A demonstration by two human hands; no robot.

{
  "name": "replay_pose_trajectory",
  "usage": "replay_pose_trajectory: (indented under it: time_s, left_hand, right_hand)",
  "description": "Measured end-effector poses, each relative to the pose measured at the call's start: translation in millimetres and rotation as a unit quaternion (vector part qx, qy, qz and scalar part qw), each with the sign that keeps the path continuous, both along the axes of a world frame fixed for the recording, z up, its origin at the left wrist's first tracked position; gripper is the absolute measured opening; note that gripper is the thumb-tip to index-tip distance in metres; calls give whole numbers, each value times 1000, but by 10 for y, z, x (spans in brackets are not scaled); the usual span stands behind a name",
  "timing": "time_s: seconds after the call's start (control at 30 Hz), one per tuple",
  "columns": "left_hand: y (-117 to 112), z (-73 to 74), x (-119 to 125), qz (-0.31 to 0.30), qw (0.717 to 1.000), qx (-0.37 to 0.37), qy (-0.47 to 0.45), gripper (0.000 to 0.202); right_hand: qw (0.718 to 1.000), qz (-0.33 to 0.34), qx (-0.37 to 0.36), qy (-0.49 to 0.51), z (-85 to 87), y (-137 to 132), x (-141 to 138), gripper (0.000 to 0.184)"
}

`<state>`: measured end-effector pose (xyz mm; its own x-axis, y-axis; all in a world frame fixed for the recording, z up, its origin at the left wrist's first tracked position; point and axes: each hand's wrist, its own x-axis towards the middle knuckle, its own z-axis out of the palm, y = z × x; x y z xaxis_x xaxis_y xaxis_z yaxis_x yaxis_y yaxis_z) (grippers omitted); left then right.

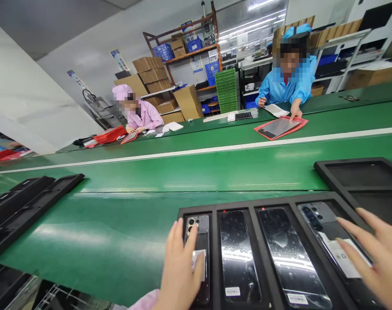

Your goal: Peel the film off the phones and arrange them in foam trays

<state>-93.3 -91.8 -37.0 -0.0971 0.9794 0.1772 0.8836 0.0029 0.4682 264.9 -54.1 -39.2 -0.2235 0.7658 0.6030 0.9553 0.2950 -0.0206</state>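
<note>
A black foam tray (249, 204) lies before me with phones set in its slots. My left hand (180, 269) is over the leftmost phone (202, 228), which lies back side up with a camera cluster and a white label; its fingers are stretched out. Above the rightmost phone (328, 215), also back side up with a white label, my right hand (375, 252) spreads its fingers. Whether either hand touches its phone I cannot tell. Between them, two phones lie with glossy dark screens up, the left one (236, 254) and the right one (289, 249), each with a small barcode sticker.
Another black tray (354, 165) sits at the right, and stacked black trays (37, 202) at the left. Across the green bench (118, 237), a person in blue (288, 82) touches a flat panel on a red sheet (299, 125). Farther left sits a person in pink (147, 114).
</note>
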Motion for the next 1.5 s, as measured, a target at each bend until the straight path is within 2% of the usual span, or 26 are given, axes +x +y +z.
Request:
replay_pose_trajectory:
  time_s: [0.03, 0.07, 0.13, 0.2, 0.27, 0.37, 0.47, 0.57, 0.7, 0.8, 1.0, 1.1, 1.17, 1.23, 1.3, 1.4, 1.47, 1.5]
  left_hand:
    - [9, -3, 185, -47, 998, 18, 33, 50]
    - [24, 3, 366, -114, 992, -5, 50, 54]
    - [63, 29, 680, -222, 968, -95, 63, 66]
    - [110, 54, 892, -258, 949, -166, 67, 73]
    - [158, 69, 1007, -257, 944, -194, 71, 76]
    - [230, 73, 1077, -258, 944, -183, 90, 78]
    - [286, 98, 1096, -261, 945, -169, 104, 75]
    - [293, 201, 1055, -248, 949, -171, 90, 69]
    - [228, 364, 840, -200, 969, -132, 54, 48]
    - [164, 411, 616, -144, 982, -115, 48, 36]
    - [84, 355, 334, -89, 992, -91, -16, 27]
    - [54, 252, 344, -29, 991, -78, -103, 21]
    - [19, 165, 409, -13, 981, -70, -180, 16]
    - [-25, 86, 508, -36, 978, -54, -199, 17]
    - [-64, 33, 618, -103, 985, -54, -126, 24]
    - [-89, 10, 735, -207, 973, -100, 25, 35]
    - [-84, 17, 754, -230, 964, -120, 65, 33]
    - [-78, 21, 747, -232, 963, -120, 65, 30]
  right_hand:
    - [999, 46, 9, -10, 35, -33, -238, 32]
    - [996, 90, 1, -17, 35, -68, -463, 31]
    - [985, 162, -17, -59, -57, -129, -825, 33]
    - [977, 188, -12, -101, -215, -169, -1038, 41]
    - [973, 190, -13, -127, -352, -184, -1110, 46]
    - [976, 175, -20, -132, -434, -152, -1058, 49]
    - [973, 183, -49, -132, -413, -91, -952, 53]
    - [966, 203, -76, -138, -353, -78, -893, 52]
    - [970, 172, -119, -125, -235, -119, -954, 47]
    - [967, 146, -182, -105, -153, -123, -1027, 49]
    - [963, 83, -239, -95, -68, -118, -1084, 41]
    - [960, 80, -250, -95, -37, -119, -1092, 41]
    - [966, 97, -225, -86, -6, -128, -1062, 34]
    - [972, 121, -191, -65, 52, -146, -982, 29]
    - [974, 128, -179, -45, 144, -166, -842, 29]
    - [979, 52, -198, -4, 305, -169, -551, 33]
    - [966, -6, -248, 79, 366, -153, -371, 40]
    - [950, -21, -285, 129, 368, -148, -309, 43]
